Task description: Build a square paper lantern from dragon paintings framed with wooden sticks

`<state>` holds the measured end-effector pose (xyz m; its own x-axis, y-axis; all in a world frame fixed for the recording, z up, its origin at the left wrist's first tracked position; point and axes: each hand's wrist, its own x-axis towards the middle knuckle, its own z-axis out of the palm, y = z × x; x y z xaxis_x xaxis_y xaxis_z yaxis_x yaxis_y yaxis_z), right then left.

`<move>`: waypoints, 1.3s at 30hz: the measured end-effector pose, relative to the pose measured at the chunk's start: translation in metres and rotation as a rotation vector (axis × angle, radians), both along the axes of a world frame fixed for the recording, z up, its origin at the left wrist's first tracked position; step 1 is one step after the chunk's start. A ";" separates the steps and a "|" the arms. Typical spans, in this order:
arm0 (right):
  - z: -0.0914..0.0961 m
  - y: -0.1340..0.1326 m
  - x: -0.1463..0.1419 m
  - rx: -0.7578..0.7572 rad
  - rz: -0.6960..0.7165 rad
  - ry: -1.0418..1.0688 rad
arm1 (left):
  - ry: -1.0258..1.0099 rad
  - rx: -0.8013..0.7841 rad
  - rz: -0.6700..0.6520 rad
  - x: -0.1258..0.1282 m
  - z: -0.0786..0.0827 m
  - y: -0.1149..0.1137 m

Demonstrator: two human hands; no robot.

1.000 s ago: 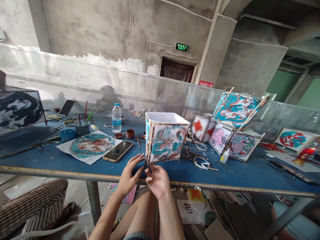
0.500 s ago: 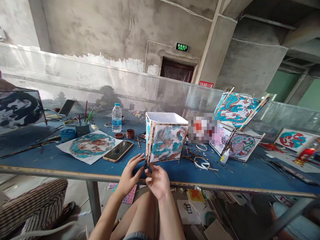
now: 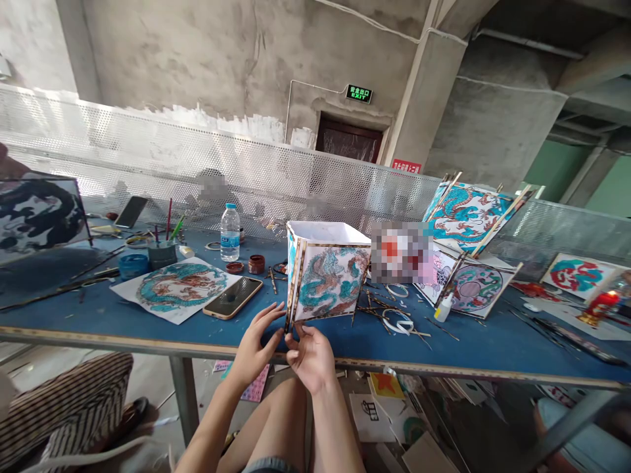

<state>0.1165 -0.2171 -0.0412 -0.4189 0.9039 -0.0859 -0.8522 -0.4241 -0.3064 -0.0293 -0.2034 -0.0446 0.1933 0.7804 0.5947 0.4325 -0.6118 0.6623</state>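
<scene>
A square paper lantern (image 3: 331, 282) with an open top stands at the table's front edge. Blue-green and brown dragons are painted on its front panel, and dark-mottled sticks (image 3: 292, 289) run up its near corner. My left hand (image 3: 257, 345) is at the foot of this corner, thumb and fingertips closed lightly against the sticks from the left. From the right, my right hand (image 3: 311, 358) has its palm turned up, with curled fingers gripping the lower edge of the same corner. Some of its fingertips are hidden behind the lantern's bottom.
Left of the lantern lie a phone (image 3: 233, 297) and a painted dragon sheet (image 3: 180, 289), with a water bottle (image 3: 230, 233) and paint jars (image 3: 257, 264) behind. To the right are loose sticks, tape rolls (image 3: 397, 322), a glue bottle (image 3: 444, 307) and another painted lantern (image 3: 468, 217).
My hands and the lantern stay practically still. At the far left, another person's hand shifts slightly above a black-painted panel.
</scene>
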 end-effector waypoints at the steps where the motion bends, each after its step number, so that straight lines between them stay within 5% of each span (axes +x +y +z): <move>1: 0.000 0.000 0.000 0.000 0.000 0.003 | -0.002 0.001 0.000 0.000 0.000 0.000; 17: 0.001 0.001 0.001 -0.045 0.038 0.009 | -0.001 -0.007 -0.008 -0.001 -0.004 0.002; 26: -0.003 -0.019 -0.012 0.017 -0.304 -0.009 | -0.093 -0.134 -0.017 0.005 -0.001 0.002; 32: -0.012 -0.049 0.040 0.194 -0.412 -0.465 | -0.082 -0.205 -0.053 0.002 0.002 0.004; 37: 0.004 -0.002 0.120 0.412 -0.963 -1.012 | -0.049 -0.121 0.029 0.021 0.012 0.015; 39: 0.011 0.020 0.137 0.442 -0.939 -1.227 | -0.068 -0.036 0.097 0.034 0.021 0.020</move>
<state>0.2532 -0.1969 -0.0302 0.3931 0.8330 0.3893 0.0932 0.3851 -0.9182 0.0049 -0.1836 -0.0239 0.0756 0.8143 0.5755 0.4418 -0.5447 0.7128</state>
